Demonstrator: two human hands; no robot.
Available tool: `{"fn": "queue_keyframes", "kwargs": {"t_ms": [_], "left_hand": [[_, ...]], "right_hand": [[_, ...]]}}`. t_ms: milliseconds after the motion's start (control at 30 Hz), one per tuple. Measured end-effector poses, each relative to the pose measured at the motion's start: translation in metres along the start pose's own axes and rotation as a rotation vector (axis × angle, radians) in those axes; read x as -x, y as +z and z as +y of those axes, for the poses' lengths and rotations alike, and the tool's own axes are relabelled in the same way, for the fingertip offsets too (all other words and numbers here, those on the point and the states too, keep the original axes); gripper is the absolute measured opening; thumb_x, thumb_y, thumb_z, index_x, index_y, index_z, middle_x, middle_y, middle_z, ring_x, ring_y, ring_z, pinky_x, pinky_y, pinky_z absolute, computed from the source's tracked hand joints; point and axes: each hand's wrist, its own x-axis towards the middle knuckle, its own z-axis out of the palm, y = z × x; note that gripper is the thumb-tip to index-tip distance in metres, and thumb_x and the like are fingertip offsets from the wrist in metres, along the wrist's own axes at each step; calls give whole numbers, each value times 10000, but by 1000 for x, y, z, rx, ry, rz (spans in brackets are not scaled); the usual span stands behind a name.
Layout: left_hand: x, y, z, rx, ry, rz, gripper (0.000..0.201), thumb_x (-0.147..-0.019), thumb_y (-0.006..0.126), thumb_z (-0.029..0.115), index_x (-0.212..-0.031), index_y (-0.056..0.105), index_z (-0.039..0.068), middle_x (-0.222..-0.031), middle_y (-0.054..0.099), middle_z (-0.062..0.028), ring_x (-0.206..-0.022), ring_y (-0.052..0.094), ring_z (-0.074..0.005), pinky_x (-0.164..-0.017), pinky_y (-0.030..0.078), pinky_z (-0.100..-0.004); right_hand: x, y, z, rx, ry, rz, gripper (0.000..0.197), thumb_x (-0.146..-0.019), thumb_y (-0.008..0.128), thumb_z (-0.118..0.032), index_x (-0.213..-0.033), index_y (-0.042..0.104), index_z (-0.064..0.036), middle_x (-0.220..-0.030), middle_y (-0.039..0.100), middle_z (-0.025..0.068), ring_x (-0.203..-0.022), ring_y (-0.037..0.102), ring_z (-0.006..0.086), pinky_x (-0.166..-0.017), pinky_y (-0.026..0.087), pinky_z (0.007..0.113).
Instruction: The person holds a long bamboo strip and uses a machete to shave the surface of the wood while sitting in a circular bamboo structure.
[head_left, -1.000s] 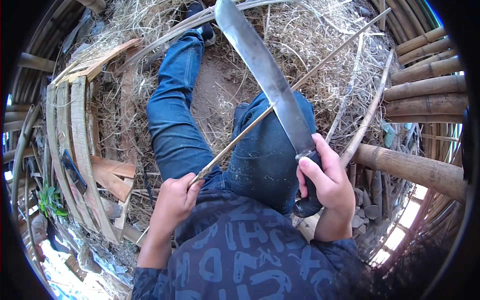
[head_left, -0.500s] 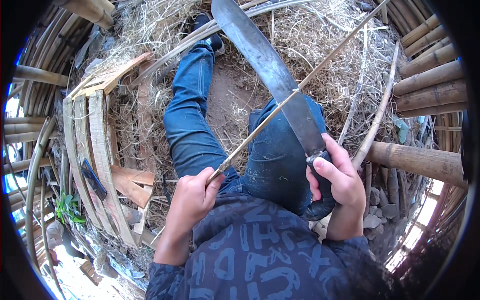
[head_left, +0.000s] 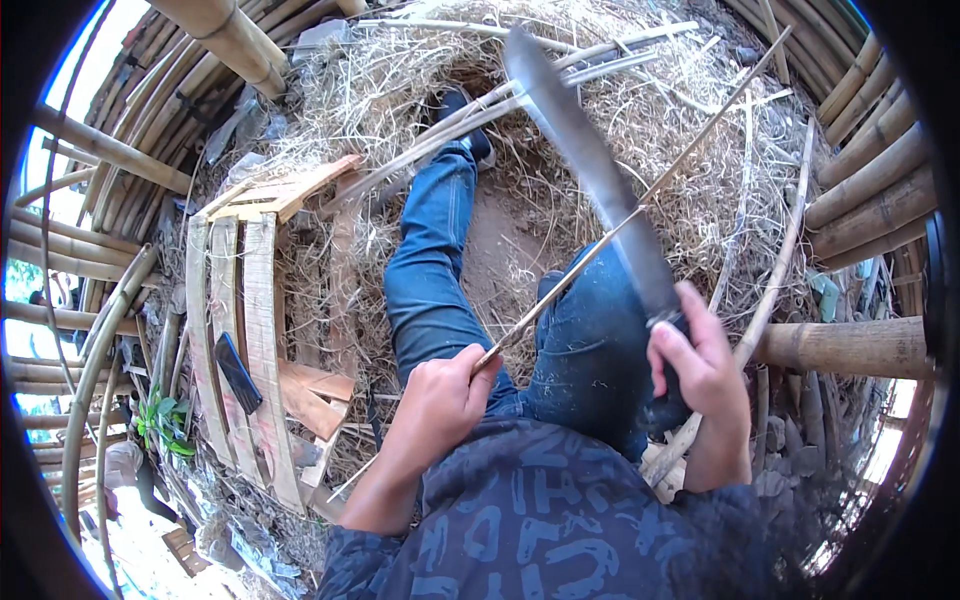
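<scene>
My left hand (head_left: 446, 396) is closed round the lower part of a long thin bamboo strip (head_left: 590, 254), which slants up to the far right across my lap. In my right hand (head_left: 700, 362) is the dark handle of a machete (head_left: 592, 160). Its broad blade points away from me and a little left, blurred by motion. Blade and strip cross above my right thigh, with the edge at or very near the strip; contact cannot be made out for certain. Part of the strip's near end is hidden behind my left hand and forearm.
A slatted wooden crate (head_left: 262, 330) stands at my left with a dark phone (head_left: 238, 374) on it. Shavings (head_left: 350, 110) cover the ground ahead, with long split strips (head_left: 480, 118) across them. Bamboo poles (head_left: 850, 346) wall both sides; a green plant (head_left: 165, 422) grows at left.
The view has shifted, so everything sits farther right in it. The machete blade has tilted slightly and is now blurred, still crossing the strip. Both hands keep their hold.
</scene>
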Motion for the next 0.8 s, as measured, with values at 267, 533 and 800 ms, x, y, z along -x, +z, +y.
{"fn": "queue_keyframes", "kwargs": {"t_ms": [267,533,800], "left_hand": [[1,6,-4,42,-16,16,241,-947,556,163,-784,522,-11,-589,499,-213,-558,520,-419,-488,383,-425],[-7,8,-10,23,-10,19,243,-948,551,185,-794,532,-3,-605,527,-211,-605,546,-429,-511,395,-455],[-16,3,-7,-83,5,38,248,-945,558,196,-786,525,10,-602,535,-209,-607,567,-416,-511,407,-456]], "right_hand": [[-5,4,-1,-37,1,-106,213,-952,486,-89,-1132,456,21,-627,511,15,-470,486,78,-442,390,220],[-11,10,16,-281,151,-240,294,-954,499,-131,-1203,444,15,-670,524,42,-480,497,101,-448,419,233],[-9,19,13,5,22,-109,236,-950,511,-103,-1146,450,13,-645,522,19,-490,508,84,-453,411,228]]}}
